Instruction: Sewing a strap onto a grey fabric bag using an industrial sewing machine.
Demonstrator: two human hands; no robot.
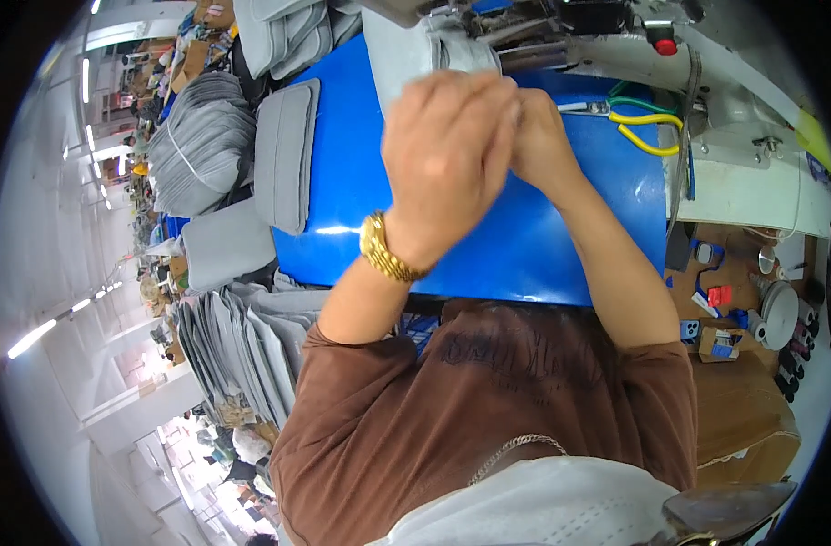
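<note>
Over the blue work surface (561,246), my two hands are raised close together. My left hand (452,150), with a gold watch at the wrist, is somewhat blurred; its fingers curl forward and their tips are hidden. Just to its right, my right hand (538,136) is closed, fingers bent in toward the left hand. Whatever lies between them is out of sight. Beyond the hands, a grey fabric piece (447,50) lies by the machine (588,18). Yellow-and-green-handled scissors (647,120) rest right of my right hand.
Flat grey padded pieces (286,155) lie on the surface's left edge. Farther left are a tied grey bundle (201,141) and upright stacked grey panels (238,350). A red button (665,46) sits on the machine at the far right. Small parts and a cardboard box (720,343) stand right.
</note>
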